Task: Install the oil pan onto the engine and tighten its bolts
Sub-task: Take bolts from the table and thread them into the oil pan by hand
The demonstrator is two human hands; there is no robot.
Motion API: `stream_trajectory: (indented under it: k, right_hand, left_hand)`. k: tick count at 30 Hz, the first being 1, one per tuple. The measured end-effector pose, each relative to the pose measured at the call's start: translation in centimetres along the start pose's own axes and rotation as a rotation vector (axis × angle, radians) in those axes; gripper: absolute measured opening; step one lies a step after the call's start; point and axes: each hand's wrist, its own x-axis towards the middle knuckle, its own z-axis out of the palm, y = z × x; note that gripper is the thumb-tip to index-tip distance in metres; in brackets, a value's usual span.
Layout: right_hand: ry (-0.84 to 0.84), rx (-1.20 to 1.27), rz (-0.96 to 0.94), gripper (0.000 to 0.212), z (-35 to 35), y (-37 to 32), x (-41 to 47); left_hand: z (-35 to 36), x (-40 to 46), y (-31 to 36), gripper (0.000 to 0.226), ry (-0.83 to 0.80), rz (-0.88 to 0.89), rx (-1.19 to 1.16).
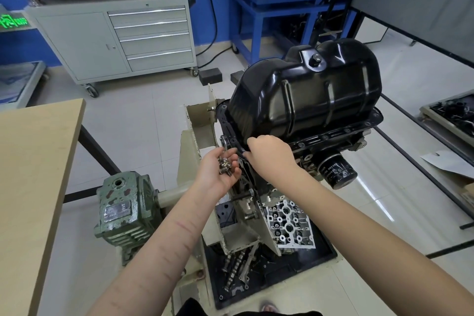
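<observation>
Blue walls and a pale tiled floor framed the workshop, with a grey drawer cabinet (112, 41) on castors well beyond the hands and a blue steel frame (277, 20) carrying a yellow machine behind the engine. Just above and beyond both hands sat the glossy black oil pan (307, 95), resting upside-up on the engine (333, 146), its flange lying along the block's edge. The engine was mounted on a cream-coloured stand (197, 141).

The right hand (269, 154) was at the pan's near corner, its fingers curled tight against the flange (238, 147); what its grip pinched there was hidden by the knuckles. Just to its left, the left hand (220, 167) lay palm up with fingers loosely cupped around a small heap of silvery bolts (225, 165). The two hands were nearly touching.

Right of the right hand, a black oil filter (336, 170) stuck out from the side of the block. Below the hands, a black tray (318, 254) at the stand's foot held a bare cylinder head (289, 226) and a camshaft (232, 267). Lower left of the left hand stood a green gearbox (125, 213), and further left the corner of a light wooden bench (33, 174).
</observation>
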Motion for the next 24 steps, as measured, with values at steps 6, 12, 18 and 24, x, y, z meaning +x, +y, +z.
stream_trajectory:
  k: [6,12,18,24]
  right_hand:
    - [-0.017,0.021,-0.025,0.028,0.08,0.12,-0.18]
    - [-0.083,0.001,-0.007,0.021,-0.66,0.26,0.26]
    - [-0.024,-0.029,0.009,0.019,-0.45,-0.24,0.06]
    - [-0.071,0.015,-0.004,0.022,-0.59,-0.01,0.11]
  left_hand:
    - [0.19,-0.06,0.11,0.034,-0.002,-0.005,0.003]
    - [0.12,-0.03,0.06,0.034,0.002,-0.008,0.001]
    - [0.33,0.03,0.17,0.035,-0.003,-0.006,0.0]
    - [0.37,0.03,0.23,0.035,-0.009,-0.002,0.003]
